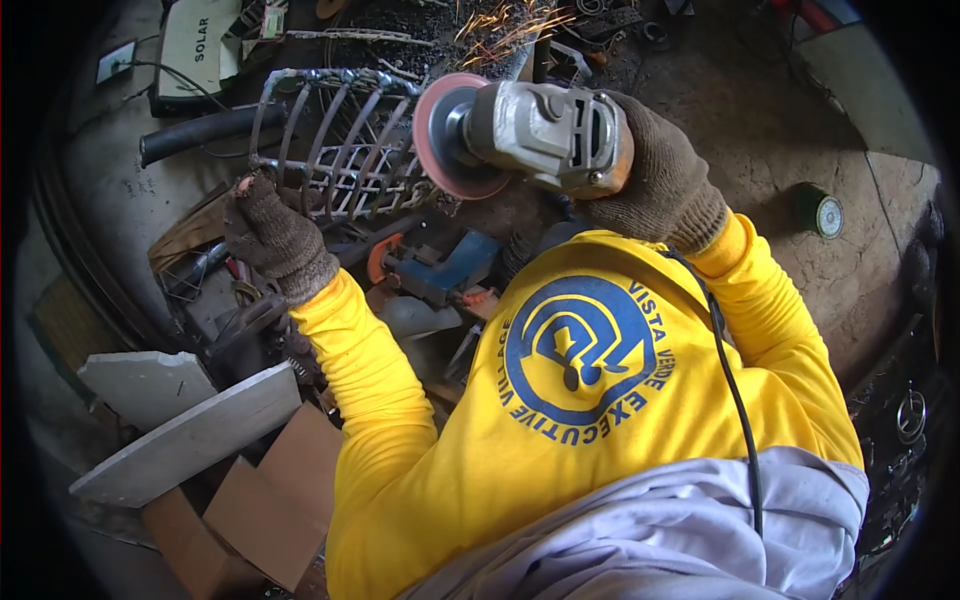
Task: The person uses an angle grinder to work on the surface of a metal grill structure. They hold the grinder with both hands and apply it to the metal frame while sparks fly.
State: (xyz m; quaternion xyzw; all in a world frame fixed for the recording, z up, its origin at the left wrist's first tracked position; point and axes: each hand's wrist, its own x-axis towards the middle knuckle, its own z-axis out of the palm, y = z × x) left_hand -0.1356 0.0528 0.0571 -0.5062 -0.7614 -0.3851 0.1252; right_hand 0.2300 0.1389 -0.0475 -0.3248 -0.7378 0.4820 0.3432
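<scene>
My right hand (pixel 665 175), in a brown knitted glove, is wrapped around the body of an angle grinder (pixel 545 125). The grinder's reddish disc (pixel 432 135) meets the right side of a welded metal frame (pixel 335 130) of curved bars and cross rods. Orange sparks (pixel 510 25) fly off beyond the disc. At the frame's near left corner is my left hand (pixel 275 235), gloved too, its fingers closed on the metal. A bare fingertip shows through that glove. The exact spot where the disc touches is partly hidden by the grinder.
A dark tube (pixel 205 135) lies left of the frame, near a pale box-shaped unit (pixel 195 55). Blue and orange tools (pixel 455 268) lie close below the frame. Cardboard (pixel 275 495) and pale boards (pixel 195 430) stand at left. A black cord (pixel 735 390) hangs over my yellow sleeve side. A green can (pixel 822 212) sits right.
</scene>
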